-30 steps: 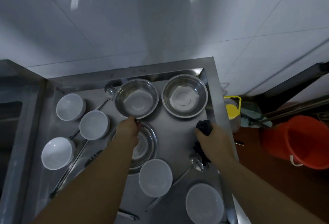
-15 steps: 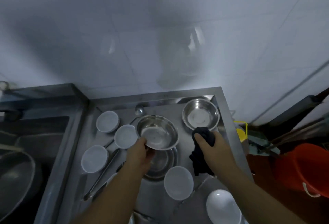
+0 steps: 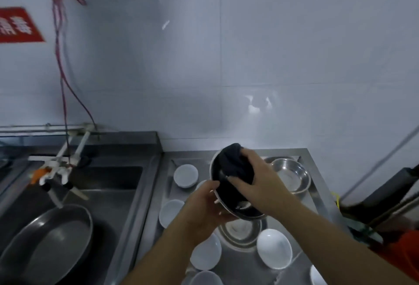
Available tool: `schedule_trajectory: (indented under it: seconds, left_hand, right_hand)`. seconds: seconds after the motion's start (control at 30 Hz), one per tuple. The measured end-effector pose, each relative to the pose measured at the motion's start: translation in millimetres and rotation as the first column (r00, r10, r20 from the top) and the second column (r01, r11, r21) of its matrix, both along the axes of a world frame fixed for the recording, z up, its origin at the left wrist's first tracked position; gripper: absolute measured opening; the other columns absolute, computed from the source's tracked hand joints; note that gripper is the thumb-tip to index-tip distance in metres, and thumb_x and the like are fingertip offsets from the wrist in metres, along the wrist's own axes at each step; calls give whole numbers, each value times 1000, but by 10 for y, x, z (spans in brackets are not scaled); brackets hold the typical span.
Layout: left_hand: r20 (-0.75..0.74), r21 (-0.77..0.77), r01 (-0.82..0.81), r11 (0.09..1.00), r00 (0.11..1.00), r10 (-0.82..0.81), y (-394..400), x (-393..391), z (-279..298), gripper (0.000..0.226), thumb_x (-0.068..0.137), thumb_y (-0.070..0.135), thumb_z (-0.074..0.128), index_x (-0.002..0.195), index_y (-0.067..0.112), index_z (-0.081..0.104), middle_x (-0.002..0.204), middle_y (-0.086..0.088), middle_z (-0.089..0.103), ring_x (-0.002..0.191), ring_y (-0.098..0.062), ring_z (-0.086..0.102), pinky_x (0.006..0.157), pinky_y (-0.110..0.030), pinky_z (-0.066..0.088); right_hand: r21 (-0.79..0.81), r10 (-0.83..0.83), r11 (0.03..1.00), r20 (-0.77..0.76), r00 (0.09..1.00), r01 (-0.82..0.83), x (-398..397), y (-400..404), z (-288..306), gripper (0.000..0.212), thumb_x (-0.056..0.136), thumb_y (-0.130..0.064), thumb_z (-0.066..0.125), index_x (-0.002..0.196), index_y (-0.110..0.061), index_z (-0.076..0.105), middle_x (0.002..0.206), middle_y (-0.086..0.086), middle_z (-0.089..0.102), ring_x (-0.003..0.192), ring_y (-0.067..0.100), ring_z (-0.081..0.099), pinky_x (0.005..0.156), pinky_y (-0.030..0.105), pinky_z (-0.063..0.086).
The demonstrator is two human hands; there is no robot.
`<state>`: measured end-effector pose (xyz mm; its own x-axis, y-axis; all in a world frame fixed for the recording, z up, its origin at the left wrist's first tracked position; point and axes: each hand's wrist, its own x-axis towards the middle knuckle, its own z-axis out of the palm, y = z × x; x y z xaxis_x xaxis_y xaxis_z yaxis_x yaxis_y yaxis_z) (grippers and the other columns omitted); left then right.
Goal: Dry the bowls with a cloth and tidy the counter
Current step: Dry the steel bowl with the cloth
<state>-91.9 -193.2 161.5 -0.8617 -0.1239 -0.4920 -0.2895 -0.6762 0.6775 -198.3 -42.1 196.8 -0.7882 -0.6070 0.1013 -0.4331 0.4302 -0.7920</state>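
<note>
My left hand [image 3: 204, 207] grips the near rim of a steel bowl [image 3: 247, 215], which is lifted and tilted above the steel counter [image 3: 317, 176]. Pressed inside that bowl is a dark cloth [image 3: 233, 166], held by my right hand [image 3: 260, 182]. A second steel bowl [image 3: 291, 174] sits at the counter's back right, and a third [image 3: 240, 232] lies directly under the lifted one. Several white bowls rest upside down on the counter, among them one at the back [image 3: 186, 175], one at mid-left [image 3: 169, 213] and one at front right [image 3: 274, 252].
A sink [image 3: 108, 178] with a tap [image 3: 56, 171] lies to the left, and a large steel pan [image 3: 47, 241] rests in it. The tiled wall stands close behind. An orange bucket [image 3: 405, 253] and dark handles [image 3: 385, 194] are off the counter's right edge.
My left hand has lifted the steel bowl off the counter and tilted it. My right hand has brought the cloth up from the counter into the bowl. The view has tilted upward.
</note>
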Motion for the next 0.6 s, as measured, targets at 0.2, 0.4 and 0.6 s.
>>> schedule_trajectory:
  seconds: [0.2,0.4,0.6]
  left_hand:
    - [-133,24,7,1000,991,-3,-117,349,211,34,95,19,64,122,2,75,125,-29,70,107,-43,73,83,-54,62]
    - [-221,-41,-29,999,975,19,-136,347,383,42,92,11,68,131,-4,65,131,-33,67,117,-49,69,88,-59,61]
    - [-346,-96,-144,985,933,103,-132,241,597,37,87,8,68,124,5,71,123,-29,71,114,-47,71,83,-55,62]
  right_hand:
    - [193,161,977,-367,916,-95,240,-288,202,42,104,-33,61,144,-20,58,144,-5,63,133,17,55,112,30,43]
    - [486,271,874,-459,846,-16,128,-357,462,34,107,-22,48,137,-16,62,138,2,63,125,28,56,105,40,45]
    - [632,122,764,-338,933,129,87,-464,789,11,105,-26,47,105,-20,57,98,3,67,93,26,65,80,38,50]
